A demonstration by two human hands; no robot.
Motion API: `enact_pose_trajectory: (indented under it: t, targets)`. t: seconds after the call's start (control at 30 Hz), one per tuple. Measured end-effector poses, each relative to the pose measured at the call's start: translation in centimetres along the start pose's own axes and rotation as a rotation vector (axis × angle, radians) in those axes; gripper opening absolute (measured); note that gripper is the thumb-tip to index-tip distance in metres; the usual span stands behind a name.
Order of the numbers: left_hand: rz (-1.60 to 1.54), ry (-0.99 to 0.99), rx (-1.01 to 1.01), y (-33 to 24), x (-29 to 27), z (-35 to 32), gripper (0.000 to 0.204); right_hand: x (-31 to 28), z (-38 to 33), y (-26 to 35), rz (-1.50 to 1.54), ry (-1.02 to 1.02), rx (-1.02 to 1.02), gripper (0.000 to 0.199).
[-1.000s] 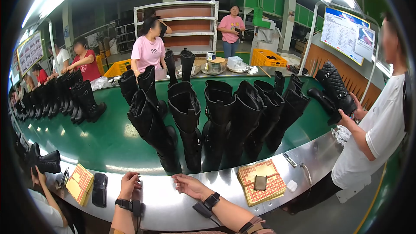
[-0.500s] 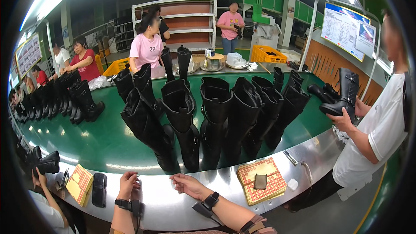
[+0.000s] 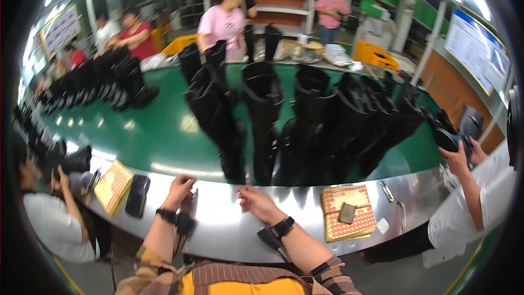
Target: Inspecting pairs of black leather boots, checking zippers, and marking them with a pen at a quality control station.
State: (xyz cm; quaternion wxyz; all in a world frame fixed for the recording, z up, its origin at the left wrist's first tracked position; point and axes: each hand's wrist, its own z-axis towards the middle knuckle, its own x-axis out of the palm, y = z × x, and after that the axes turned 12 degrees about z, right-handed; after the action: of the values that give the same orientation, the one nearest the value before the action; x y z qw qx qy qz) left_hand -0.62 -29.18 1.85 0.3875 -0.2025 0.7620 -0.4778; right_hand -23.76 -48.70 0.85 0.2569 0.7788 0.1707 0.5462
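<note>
- Steel bench (image 3: 218,224) along the near edge, green worktop (image 3: 164,131) beyond it; wide workroom, picture slightly blurred.
- Left hand (image 3: 180,191): fingers loosely curled over the bench, nothing seen in them.
- Right hand (image 3: 257,203): thumb and fingertips set narrow, small gap; no held thing shows. Hands apart, touching no boot.
- Just beyond: tall black boots (image 3: 262,112) upright in a row on the worktop.
- Progress, judged from the layout: boots set out; handling at this spot seems not begun, or between rounds. Whether any boot is finished, cannot tell.
- Bench, right: tied card stack (image 3: 363,221), dark pad (image 3: 346,213) on top. Bench, left: second card stack (image 3: 113,186), phone (image 3: 137,196) beside it.
- Farther out: co-workers either side each hold a boot, so work there looks underway; more boots (image 3: 128,84) stand far left.
</note>
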Motion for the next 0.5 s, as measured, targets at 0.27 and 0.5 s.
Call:
enact_pose_trajectory:
  t: [0.27, 0.5]
  targets:
    - [0.53, 0.073, 0.445, -4.8, 3.4, 2.7, 0.093, 0.0, -0.1, 0.2, 0.049, 0.055, -0.006, 0.021]
    - [0.251, 0.008, 0.523, -8.2, 9.4, 5.6, 0.099, 0.7, -0.2, 0.5, 0.03, 0.04, -0.002, 0.02]
